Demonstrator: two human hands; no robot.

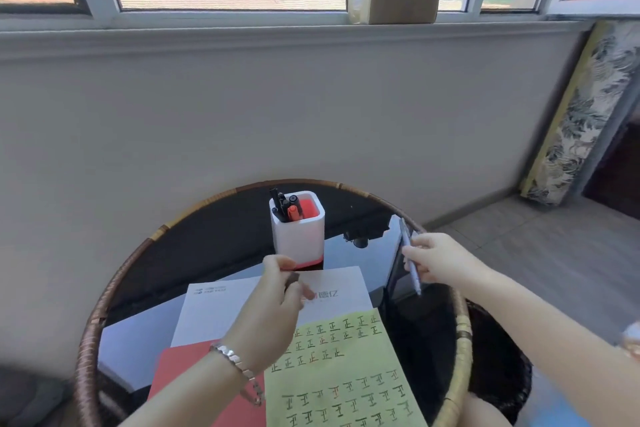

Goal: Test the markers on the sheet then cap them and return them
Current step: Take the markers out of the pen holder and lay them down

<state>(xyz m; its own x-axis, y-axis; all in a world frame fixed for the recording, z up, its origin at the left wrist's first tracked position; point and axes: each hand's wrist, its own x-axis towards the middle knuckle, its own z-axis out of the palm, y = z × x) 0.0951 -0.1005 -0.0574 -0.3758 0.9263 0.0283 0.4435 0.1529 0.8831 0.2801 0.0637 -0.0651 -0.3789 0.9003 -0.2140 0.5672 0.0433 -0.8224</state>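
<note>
1. At the left I see the left forearm coming up from the bottom edge, with a bracelet (pixel 239 366) on the wrist. It rises over the red folder (pixel 183 378).
2. The left hand (pixel 273 308) is lifted above the white paper (pixel 221 308), back of the hand toward me. Its fingers are curled narrow around a small dark piece, the cap (pixel 292 280), pinched between thumb and first fingers. The picture is blurred there, so I cannot tell the grip more exactly.
3. Just behind this hand stands the holder (pixel 298 236), white with a red base and a red inside. It holds several black markers and one orange marker (pixel 293 211), all upright or a little tilted.
4. In front lies the green sheet (pixel 346 374), partly over the white paper and the red folder. It is covered with rows of small written characters.
5. All this rests on the table (pixel 221 239), round, with a dark glossy top and a woven rim.
6. At the right, the right hand (pixel 440 258) is raised over the table's right side, arm reaching in from the lower right. Its fingers are closed on a marker (pixel 410 258) with a pale barrel, held near the middle, almost upright, lower end toward me. The tip is too small to judge.
</note>
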